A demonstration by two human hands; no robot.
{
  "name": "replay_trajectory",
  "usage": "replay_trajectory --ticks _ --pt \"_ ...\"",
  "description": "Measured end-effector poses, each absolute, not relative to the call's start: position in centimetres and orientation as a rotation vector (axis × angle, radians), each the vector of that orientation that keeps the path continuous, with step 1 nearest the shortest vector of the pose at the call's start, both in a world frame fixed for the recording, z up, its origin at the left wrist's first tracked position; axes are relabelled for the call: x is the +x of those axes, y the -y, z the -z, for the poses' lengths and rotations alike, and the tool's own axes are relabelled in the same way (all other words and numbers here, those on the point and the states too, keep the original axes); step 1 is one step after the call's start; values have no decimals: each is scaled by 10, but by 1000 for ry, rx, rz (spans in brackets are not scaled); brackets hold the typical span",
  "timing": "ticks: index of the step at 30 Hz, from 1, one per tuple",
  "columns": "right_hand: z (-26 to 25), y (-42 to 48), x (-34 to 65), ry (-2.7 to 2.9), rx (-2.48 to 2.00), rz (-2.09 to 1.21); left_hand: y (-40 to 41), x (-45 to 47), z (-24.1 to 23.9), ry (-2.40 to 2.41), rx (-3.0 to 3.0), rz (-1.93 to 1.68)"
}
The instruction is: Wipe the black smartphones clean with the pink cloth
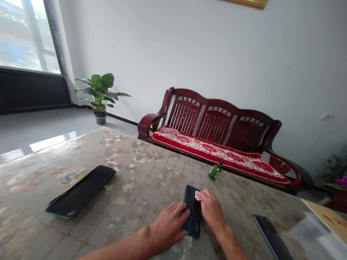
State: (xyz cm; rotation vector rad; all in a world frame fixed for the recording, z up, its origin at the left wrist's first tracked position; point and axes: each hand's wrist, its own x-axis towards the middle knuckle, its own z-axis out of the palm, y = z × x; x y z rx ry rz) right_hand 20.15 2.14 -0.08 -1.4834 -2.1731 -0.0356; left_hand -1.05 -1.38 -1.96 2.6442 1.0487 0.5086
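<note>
On floral tabletop (146, 180) before red bench (214, 102), left hand (168, 222) unclenched on phone (193, 218), right hand (211, 207) tight on cloth (198, 196)

Both hands (169, 221) (213, 207) (and the forearms (124, 246) behind them) are bare.

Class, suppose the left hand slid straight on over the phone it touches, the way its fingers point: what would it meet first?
Probably the pink cloth pinched in the right hand over that phone, though depth is hard to judge.
</note>
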Motion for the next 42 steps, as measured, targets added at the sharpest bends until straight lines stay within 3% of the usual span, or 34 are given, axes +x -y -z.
replay_trajectory --ticks 42 --pt "-4 -16 169 2276 -1384 3 12 -11 18 -1030 2558 -528"
